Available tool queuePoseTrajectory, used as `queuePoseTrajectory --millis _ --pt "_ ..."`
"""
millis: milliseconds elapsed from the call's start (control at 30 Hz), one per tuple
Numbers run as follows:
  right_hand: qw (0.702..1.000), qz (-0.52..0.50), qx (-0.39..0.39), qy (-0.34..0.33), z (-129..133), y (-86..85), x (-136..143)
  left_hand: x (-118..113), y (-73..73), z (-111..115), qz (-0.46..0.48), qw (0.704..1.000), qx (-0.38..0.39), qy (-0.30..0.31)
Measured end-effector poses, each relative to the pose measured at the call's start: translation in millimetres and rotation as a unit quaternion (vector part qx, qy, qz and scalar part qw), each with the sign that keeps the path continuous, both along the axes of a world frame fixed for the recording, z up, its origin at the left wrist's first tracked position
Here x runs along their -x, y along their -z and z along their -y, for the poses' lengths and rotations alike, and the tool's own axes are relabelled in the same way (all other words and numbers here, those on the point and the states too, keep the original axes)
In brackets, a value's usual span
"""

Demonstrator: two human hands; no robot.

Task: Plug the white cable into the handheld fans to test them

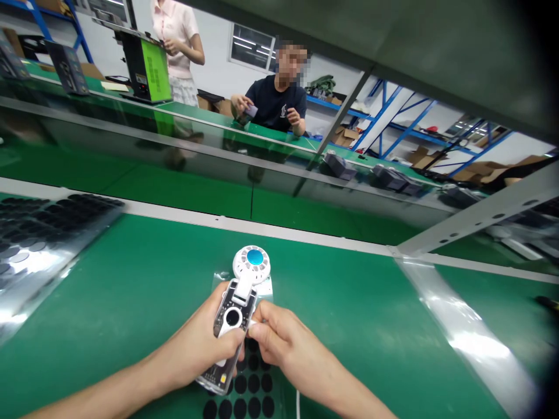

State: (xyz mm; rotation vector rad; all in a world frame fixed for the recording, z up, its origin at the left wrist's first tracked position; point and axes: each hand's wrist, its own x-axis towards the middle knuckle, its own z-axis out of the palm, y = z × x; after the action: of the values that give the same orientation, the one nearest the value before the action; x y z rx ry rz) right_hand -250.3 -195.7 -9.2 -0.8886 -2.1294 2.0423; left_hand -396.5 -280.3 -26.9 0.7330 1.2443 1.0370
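Two hands of yours show in the head view: your left hand (209, 340) grips the clear-cased fan (238, 294) over the green bench (349, 314), its round white end away from you. Your right hand (282, 337) pinches a small white piece (252, 326) at the fan's right edge. Beneath lies a sheet of black discs (247, 396).

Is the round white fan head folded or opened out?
Opened out: the white fan head extends beyond the clear rectangular plastic body in the left hand.
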Motion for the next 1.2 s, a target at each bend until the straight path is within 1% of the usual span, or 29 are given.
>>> queuePoseTrajectory --millis 67,233,367,500,600,733,833,967,1100,1200 --pt "1.0 0.009 -0.009 -0.004 0 0.6 -1 -2 -0.5 0 -0.015 1.0 0.001 -0.003" --pt "1.0 0.015 -0.002 -0.015 -4 4.5 0 -3 2.1 1 -0.014 1.0 -0.011 0.002" --pt "0.999 0.029 0.022 -0.02 -10 9.1 3 -1 4.6 1 -0.024 1.0 -0.017 0.003" --pt "0.999 0.021 0.049 -0.009 -13 9.4 4 1 6.6 0 -0.023 0.999 -0.027 0.011" --pt "0.997 0.011 0.078 -0.019 -15 8.6 4 3 9.3 0 0.005 0.999 -0.043 0.017" --pt "0.991 0.009 0.129 -0.018 -19 12.6 2 6 14.4 0 0.072 0.997 -0.024 0.027" --pt "0.99 -0.002 0.143 -0.014 -22 16.9 1 7 18.2 -1 0.127 0.991 -0.021 0.031" --pt "0.989 -0.011 0.147 -0.009 -21 15.9 2 5 19.4 -2 0.156 0.988 -0.021 -0.002" --pt "0.99 -0.035 0.14 -0.01 -16 10.7 7 4 13.8 -5 0.164 0.986 -0.008 -0.015" --pt "0.993 -0.039 0.112 -0.003 -15 10.2 9 3 11.0 -5 0.167 0.985 -0.006 -0.03"
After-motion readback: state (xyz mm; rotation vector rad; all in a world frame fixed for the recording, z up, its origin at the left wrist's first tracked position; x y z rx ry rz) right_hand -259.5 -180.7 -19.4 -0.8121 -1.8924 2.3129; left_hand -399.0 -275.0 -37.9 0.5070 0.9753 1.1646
